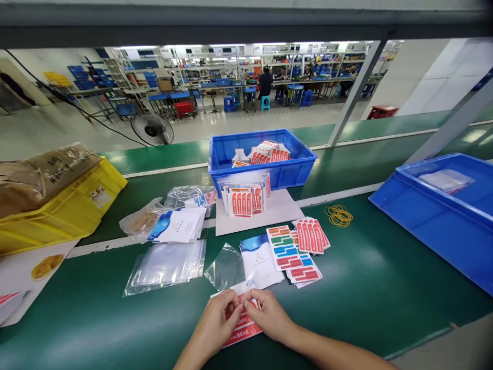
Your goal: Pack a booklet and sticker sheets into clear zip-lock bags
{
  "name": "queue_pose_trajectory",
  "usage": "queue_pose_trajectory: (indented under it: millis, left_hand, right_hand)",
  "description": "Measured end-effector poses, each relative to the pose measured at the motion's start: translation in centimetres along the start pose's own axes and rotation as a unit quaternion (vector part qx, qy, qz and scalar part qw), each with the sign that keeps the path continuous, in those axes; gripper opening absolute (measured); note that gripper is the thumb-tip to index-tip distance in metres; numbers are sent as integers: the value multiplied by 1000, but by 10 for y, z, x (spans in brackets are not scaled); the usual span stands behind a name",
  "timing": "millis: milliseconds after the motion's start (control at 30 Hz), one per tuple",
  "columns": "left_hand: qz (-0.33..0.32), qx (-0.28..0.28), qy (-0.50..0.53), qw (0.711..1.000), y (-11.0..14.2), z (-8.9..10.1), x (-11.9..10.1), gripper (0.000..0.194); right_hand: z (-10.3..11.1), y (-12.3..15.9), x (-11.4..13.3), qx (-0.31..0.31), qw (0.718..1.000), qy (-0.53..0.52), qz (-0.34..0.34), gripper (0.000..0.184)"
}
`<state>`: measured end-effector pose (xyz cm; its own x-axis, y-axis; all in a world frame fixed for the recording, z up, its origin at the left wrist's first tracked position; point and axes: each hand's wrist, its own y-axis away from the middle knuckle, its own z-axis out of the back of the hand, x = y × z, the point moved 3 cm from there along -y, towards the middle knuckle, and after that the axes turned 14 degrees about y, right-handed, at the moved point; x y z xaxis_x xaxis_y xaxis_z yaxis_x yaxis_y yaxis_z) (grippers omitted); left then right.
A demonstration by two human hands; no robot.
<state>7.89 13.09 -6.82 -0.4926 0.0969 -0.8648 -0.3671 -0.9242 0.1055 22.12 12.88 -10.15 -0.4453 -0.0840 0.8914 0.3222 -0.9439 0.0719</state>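
My left hand (216, 319) and my right hand (271, 314) meet at the near side of the bench, fingertips pinched close together. What they pinch is too small to make out. Right beneath them lies a red-and-white label sheet (242, 334), partly covered by my fingers. Just beyond the hands are a clear plastic bag (226, 268) and a stack of white-and-blue leaflets (262, 264). To their right, multicoloured sticker sheets (287, 249) overlap a fan of red label sheets (311, 236).
A blue bin (262, 174) holds label packs; more packs (244, 200) stand before it. Leaflets (179, 226) and clear bags (165, 267) lie left, near a yellow bin (96, 190). Rubber bands (339, 216) and another blue bin (435, 216) are right. A metal post (356, 95) rises behind.
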Motion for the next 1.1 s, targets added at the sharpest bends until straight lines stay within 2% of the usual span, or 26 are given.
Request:
queue_pose_trajectory:
  millis: [200,367,500,567,633,767,867,967,1100]
  left_hand:
    - [-53,-38,-96,993,7,-7,-2,19]
    - [-80,-109,-232,963,10,-18,4,15]
    - [-82,-191,-277,938,11,-10,1,15]
    - [-69,-207,-279,935,12,-3,-3,15]
    - [-65,-168,-269,946,15,-2,-7,13]
    - [-53,-42,-213,975,21,-16,-14,16]
    - [-37,-37,-171,984,27,-21,-20,15]
    - [-20,-74,-138,987,33,-9,-27,13]
    - [32,-184,-130,974,53,32,-35,20]
  right_hand:
    - [-4,1,-2,11,999,20,35,25]
    - [-2,-3,1,17,998,30,44,27]
    - [-3,-4,4,18,998,44,45,27]
    - [-2,-2,4,26,997,52,42,26]
    - [4,-1,6,18,997,56,47,23]
    - [17,1,10,-7,996,67,53,20]
    - [13,5,12,27,994,71,76,20]
    - [9,8,14,42,991,87,92,21]
    - [19,13,17,23,993,84,82,22]
